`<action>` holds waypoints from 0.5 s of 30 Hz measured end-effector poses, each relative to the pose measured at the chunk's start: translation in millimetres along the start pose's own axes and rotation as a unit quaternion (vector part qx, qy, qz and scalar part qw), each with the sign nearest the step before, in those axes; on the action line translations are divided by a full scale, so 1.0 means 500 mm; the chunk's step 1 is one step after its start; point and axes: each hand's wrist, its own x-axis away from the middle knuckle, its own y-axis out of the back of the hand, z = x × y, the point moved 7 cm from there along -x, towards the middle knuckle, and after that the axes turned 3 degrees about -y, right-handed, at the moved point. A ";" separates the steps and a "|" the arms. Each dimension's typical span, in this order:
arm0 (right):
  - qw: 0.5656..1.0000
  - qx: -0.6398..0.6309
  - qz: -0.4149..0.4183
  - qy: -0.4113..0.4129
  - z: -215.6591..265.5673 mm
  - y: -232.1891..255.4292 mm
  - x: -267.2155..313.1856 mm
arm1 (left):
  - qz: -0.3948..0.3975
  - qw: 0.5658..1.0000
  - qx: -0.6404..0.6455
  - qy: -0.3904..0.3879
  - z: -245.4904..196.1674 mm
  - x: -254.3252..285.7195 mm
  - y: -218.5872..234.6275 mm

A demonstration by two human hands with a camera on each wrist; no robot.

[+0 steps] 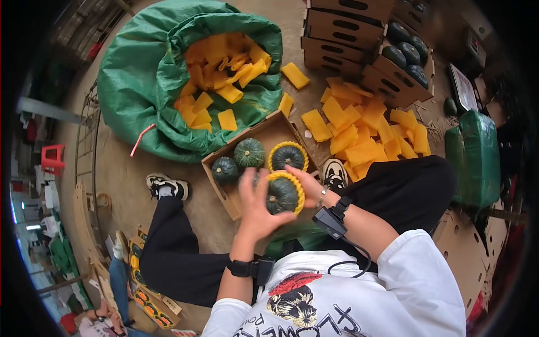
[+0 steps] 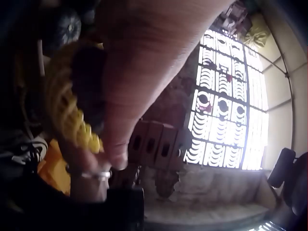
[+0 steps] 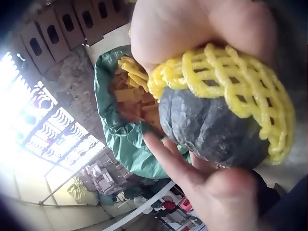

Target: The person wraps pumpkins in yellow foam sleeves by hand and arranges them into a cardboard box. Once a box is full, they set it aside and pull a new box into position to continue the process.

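Note:
A dark green pumpkin (image 1: 282,196), partly sleeved in a yellow foam net (image 3: 231,79), is between both hands. My right hand (image 1: 306,185) holds it from the netted side, its fingers bent over the mesh in the right wrist view. Across from it, my left hand (image 1: 254,210) has its fingers spread and blurred, the thumb by the pumpkin's lower edge. In the left wrist view the left thumb (image 2: 118,130) passes in front of the net. Just beyond the hands, a cardboard box (image 1: 268,124) holds two bare pumpkins (image 1: 250,153) and a netted one (image 1: 288,159).
A large green sack (image 1: 135,84) full of yellow foam nets stands behind the box. More flat nets (image 1: 368,135) lie heaped on the floor at right. Stacked cartons (image 1: 342,28) rise behind them, one with several pumpkins (image 1: 409,53). Another person (image 1: 101,323) is at lower left.

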 end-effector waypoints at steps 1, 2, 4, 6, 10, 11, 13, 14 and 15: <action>0.998 0.032 -0.046 -0.001 0.001 0.001 -0.002 | 0.041 0.999 0.022 -0.014 0.002 -0.012 -0.021; 0.998 0.031 -0.047 -0.003 0.007 -0.001 -0.013 | 0.079 0.996 0.045 -0.024 0.007 -0.025 -0.045; 0.976 0.130 -0.157 0.074 0.075 0.021 -0.033 | -0.006 0.996 0.086 0.009 0.080 -0.085 -0.042; 0.823 0.472 -0.285 0.135 0.182 0.005 -0.020 | -0.039 0.950 0.284 0.126 0.177 -0.213 -0.062; 0.346 0.892 -0.283 -0.072 0.197 -0.003 -0.057 | 0.024 0.983 0.118 0.136 0.209 -0.318 -0.185; 0.351 0.891 -0.275 -0.081 0.193 0.002 -0.053 | 0.007 0.983 0.084 0.164 0.224 -0.325 -0.196; 0.368 0.888 -0.267 -0.072 0.184 -0.018 -0.030 | -0.003 0.987 0.035 0.155 0.201 -0.332 -0.193; 0.369 0.886 -0.268 -0.080 0.177 -0.002 -0.033 | -0.018 0.989 -0.016 0.149 0.189 -0.331 -0.191; 0.342 0.896 -0.277 -0.059 0.169 0.005 -0.039 | -0.047 0.989 -0.033 0.135 0.184 -0.324 -0.200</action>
